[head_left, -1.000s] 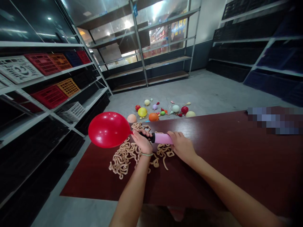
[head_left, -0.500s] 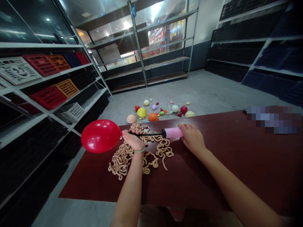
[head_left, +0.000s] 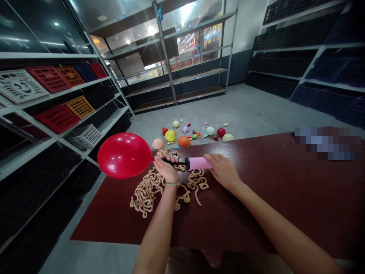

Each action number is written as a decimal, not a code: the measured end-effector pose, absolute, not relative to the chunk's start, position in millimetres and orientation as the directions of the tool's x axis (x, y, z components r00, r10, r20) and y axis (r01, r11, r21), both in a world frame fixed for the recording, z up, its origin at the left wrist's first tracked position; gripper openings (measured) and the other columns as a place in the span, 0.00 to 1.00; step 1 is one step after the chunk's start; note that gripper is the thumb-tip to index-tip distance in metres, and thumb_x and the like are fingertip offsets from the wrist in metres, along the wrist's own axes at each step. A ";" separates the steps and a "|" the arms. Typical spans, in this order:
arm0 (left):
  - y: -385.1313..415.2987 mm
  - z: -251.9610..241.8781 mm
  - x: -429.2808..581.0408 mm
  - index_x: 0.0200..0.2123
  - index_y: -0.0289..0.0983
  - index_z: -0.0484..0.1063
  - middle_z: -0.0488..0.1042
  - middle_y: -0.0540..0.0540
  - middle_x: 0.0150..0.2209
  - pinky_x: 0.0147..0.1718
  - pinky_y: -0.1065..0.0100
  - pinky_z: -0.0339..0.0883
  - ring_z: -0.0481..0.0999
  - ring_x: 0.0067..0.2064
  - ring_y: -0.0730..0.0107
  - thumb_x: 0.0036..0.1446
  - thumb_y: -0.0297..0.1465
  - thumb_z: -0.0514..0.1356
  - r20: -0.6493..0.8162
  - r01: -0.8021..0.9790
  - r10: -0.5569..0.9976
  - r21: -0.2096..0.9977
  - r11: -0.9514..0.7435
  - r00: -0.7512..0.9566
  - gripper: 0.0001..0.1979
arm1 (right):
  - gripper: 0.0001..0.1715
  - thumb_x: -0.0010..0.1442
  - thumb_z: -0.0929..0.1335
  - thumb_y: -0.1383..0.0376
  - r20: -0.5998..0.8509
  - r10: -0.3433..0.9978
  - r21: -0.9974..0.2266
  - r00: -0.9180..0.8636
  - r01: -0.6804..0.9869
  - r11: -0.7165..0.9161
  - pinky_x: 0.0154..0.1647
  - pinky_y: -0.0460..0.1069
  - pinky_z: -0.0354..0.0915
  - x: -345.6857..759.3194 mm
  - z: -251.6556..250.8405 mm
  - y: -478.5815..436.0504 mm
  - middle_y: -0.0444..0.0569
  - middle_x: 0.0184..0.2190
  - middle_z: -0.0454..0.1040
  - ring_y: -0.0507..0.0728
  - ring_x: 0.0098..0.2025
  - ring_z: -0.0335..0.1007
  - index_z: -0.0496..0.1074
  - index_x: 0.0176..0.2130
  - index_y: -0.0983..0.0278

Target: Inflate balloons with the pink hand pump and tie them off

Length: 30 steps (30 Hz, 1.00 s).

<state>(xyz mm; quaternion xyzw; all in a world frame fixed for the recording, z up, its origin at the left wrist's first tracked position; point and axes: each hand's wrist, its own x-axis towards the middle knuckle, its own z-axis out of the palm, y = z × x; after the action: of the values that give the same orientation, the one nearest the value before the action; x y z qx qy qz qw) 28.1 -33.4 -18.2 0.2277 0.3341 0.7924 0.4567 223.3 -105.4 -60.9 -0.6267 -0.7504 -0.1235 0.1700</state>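
A round, inflated red balloon (head_left: 124, 156) sticks out to the left of my left hand (head_left: 167, 170). That hand is closed around the balloon's neck and the black end of a balloon pump. My right hand (head_left: 226, 171) grips the far end of the pump's pink barrel (head_left: 199, 163). Between the hands, a short length of black rod shows next to the barrel's black collar. The pump lies roughly level above the table, over a heap of curled beige strands (head_left: 146, 190). My left fingers partly hide the balloon's neck and the pump tip.
The dark red table (head_left: 228, 220) spans the foreground. Beyond its far edge, several small balloons, among them an orange one (head_left: 184, 141) and a yellow one (head_left: 170, 136), lie on the grey floor. Shelving with crates (head_left: 58, 118) stands at left. A blurred patch (head_left: 327, 142) covers something at the table's right.
My hands have come closer together, so less of the black rod shows. My left hand moved right and my right hand left. The red balloon looks a little bigger.
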 end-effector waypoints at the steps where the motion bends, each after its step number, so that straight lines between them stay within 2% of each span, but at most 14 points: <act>1: -31.7 -16.0 23.5 0.31 0.41 0.54 0.57 0.58 0.20 0.19 0.72 0.56 0.58 0.18 0.78 0.60 0.41 0.53 0.057 -0.570 0.868 0.732 -0.373 -0.494 0.12 | 0.29 0.60 0.63 0.72 0.427 0.893 -0.022 -0.141 0.986 0.167 0.46 0.53 0.58 231.1 -62.2 -103.3 0.53 0.57 0.69 0.61 0.54 0.61 0.62 0.60 0.61; 9: -28.5 -7.8 6.1 0.32 0.42 0.51 0.54 0.58 0.21 0.19 0.73 0.53 0.57 0.18 0.78 0.61 0.36 0.49 -0.007 -0.577 0.805 0.701 -0.419 -0.593 0.09 | 0.29 0.59 0.64 0.70 0.485 0.874 -0.060 -0.018 0.997 0.054 0.46 0.54 0.60 237.6 -59.9 -102.9 0.58 0.54 0.69 0.64 0.53 0.60 0.62 0.59 0.65; 13: -36.9 -11.0 24.6 0.32 0.41 0.52 0.56 0.58 0.21 0.19 0.73 0.54 0.57 0.19 0.78 0.61 0.35 0.50 -0.011 -0.590 0.826 0.706 -0.392 -0.563 0.08 | 0.30 0.58 0.65 0.71 0.449 0.893 -0.101 -0.037 0.991 0.092 0.46 0.54 0.61 204.4 -57.2 -111.2 0.57 0.53 0.69 0.63 0.52 0.60 0.60 0.60 0.65; 16: -40.8 -16.9 36.6 0.31 0.41 0.53 0.56 0.58 0.21 0.20 0.73 0.56 0.58 0.18 0.79 0.61 0.39 0.50 0.012 -0.582 0.868 0.737 -0.343 -0.496 0.11 | 0.29 0.59 0.64 0.70 0.398 0.914 -0.125 -0.080 0.982 0.140 0.45 0.52 0.60 191.4 -56.8 -114.9 0.55 0.54 0.69 0.62 0.51 0.60 0.61 0.60 0.63; 21: -33.6 -23.9 30.8 0.31 0.41 0.53 0.57 0.58 0.21 0.20 0.73 0.56 0.58 0.18 0.78 0.61 0.38 0.50 0.048 -0.586 0.878 0.727 -0.357 -0.475 0.10 | 0.31 0.61 0.62 0.72 0.388 0.900 -0.068 -0.199 0.968 0.243 0.46 0.52 0.59 209.5 -58.5 -109.0 0.53 0.55 0.69 0.61 0.53 0.61 0.60 0.63 0.60; 26: -22.7 -19.9 11.4 0.32 0.41 0.54 0.57 0.57 0.22 0.20 0.72 0.57 0.59 0.19 0.77 0.62 0.35 0.50 0.051 -0.573 0.831 0.701 -0.425 -0.554 0.08 | 0.30 0.59 0.63 0.72 0.452 0.885 -0.035 -0.112 0.989 0.143 0.47 0.52 0.58 242.0 -60.8 -100.6 0.54 0.55 0.69 0.61 0.55 0.60 0.63 0.60 0.62; 30: -20.6 -15.2 2.5 0.30 0.40 0.53 0.56 0.57 0.22 0.20 0.73 0.56 0.58 0.20 0.78 0.63 0.38 0.50 0.013 -0.587 0.820 0.692 -0.420 -0.572 0.11 | 0.28 0.59 0.64 0.71 0.462 0.883 -0.036 -0.079 0.993 0.108 0.46 0.53 0.59 243.9 -59.3 -101.1 0.56 0.54 0.69 0.62 0.53 0.60 0.63 0.59 0.64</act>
<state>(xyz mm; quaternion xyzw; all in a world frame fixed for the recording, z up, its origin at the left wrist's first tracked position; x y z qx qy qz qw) 2.5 -20.6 -15.2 0.1777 0.3276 0.8237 0.4273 243.9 -101.1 -59.3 -0.6517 -0.7200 -0.1456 0.1888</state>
